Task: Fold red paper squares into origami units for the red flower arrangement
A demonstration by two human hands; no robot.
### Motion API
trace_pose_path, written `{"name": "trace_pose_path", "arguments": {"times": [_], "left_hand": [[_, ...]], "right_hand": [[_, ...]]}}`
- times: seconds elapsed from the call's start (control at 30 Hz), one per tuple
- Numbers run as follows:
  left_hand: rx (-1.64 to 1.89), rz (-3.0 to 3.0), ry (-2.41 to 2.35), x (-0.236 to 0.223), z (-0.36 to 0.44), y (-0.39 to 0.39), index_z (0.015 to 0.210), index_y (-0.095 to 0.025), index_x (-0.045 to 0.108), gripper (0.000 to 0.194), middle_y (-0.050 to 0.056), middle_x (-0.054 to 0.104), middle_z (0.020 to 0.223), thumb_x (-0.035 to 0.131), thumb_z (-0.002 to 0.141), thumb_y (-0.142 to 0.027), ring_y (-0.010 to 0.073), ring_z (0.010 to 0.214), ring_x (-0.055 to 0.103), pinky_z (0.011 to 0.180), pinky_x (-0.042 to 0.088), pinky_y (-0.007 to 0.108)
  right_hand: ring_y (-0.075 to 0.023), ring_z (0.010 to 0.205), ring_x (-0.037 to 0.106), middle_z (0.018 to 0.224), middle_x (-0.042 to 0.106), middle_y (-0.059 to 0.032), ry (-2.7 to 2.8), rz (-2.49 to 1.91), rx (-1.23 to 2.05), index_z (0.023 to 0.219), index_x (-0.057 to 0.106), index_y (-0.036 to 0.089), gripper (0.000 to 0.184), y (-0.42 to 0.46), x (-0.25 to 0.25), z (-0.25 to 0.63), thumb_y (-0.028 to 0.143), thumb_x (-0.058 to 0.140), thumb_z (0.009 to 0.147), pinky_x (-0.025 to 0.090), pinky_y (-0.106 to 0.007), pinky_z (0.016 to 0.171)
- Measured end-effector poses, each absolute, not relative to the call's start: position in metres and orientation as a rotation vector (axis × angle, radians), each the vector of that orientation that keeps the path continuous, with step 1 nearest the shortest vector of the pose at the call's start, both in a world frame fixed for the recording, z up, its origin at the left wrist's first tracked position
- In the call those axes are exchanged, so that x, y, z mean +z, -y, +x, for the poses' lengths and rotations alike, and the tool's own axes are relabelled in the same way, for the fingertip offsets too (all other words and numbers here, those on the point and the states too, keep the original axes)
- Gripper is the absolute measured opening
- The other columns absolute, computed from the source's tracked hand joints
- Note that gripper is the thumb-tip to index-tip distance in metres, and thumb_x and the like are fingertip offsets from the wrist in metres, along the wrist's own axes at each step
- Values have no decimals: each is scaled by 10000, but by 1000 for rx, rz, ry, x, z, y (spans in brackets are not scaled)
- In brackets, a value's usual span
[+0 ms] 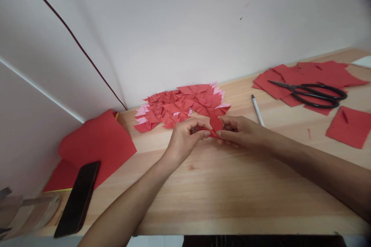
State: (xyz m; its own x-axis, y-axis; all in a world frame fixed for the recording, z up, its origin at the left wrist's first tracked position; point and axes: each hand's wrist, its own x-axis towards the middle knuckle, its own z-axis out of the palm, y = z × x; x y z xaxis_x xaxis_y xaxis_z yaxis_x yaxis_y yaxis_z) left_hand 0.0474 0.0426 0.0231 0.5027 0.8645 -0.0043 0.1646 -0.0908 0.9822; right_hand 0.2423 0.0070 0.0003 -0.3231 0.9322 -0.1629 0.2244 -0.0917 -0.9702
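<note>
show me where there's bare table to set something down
The widest patch of table lies between the left hand, right hand, their forearms and the front edge. A smaller one lies between the left forearm and phone. Crowded: the back, with folded pieces, and back right, with scissors on red sheets.

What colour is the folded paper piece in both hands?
Red; the folded paper piece shows best in the head view.
</note>
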Motion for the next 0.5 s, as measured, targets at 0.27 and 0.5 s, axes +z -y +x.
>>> {"name": "trace_pose_path", "arguments": {"times": [0.27, 0.5], "left_hand": [[691, 1510, -879, 16, 48, -47, 795, -132, 646, 117, 15, 646, 772, 691, 738, -223, 77, 613, 531, 603, 412, 212], [690, 1473, -870, 12, 47, -49, 805, -130, 604, 177, 59, 672, 820, 696, 749, -270, 115, 679, 593, 652, 456, 251]], "right_hand": [[-94, 511, 470, 705, 637, 3, 1545, -1253, 1483, 847, 555, 202, 195, -6, 0, 243, 383, 618, 813, 331, -224, 463], [-100, 544, 485, 701, 639, -7, 1507, -1247, 1517, 883, 557, 187, 231, -4, 4, 239, 376, 649, 786, 342, -222, 479]]}}
